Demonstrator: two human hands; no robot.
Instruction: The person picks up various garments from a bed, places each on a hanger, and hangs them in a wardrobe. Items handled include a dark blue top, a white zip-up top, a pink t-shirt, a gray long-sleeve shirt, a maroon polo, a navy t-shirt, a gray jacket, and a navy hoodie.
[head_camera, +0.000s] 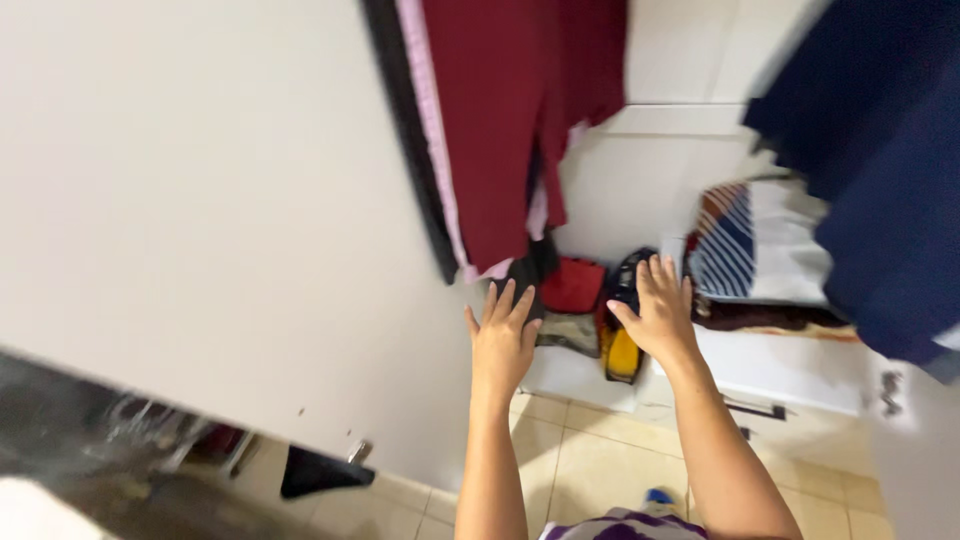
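Down at the wardrobe floor, going L to R: white door (200, 200) fills the left, w/ a maroon garment (500, 110) hanging beside it. My left hand (503, 340) reaches in, grip open, fingers spread, empty, near a red pouch (573, 285). My right hand (660, 315) is also open, palm down over a black-and-yellow bag (622, 345), touching or just above, can't tell. Striped folded cloth (745, 245) sits further right, navy garment (880, 170) hanging over it.
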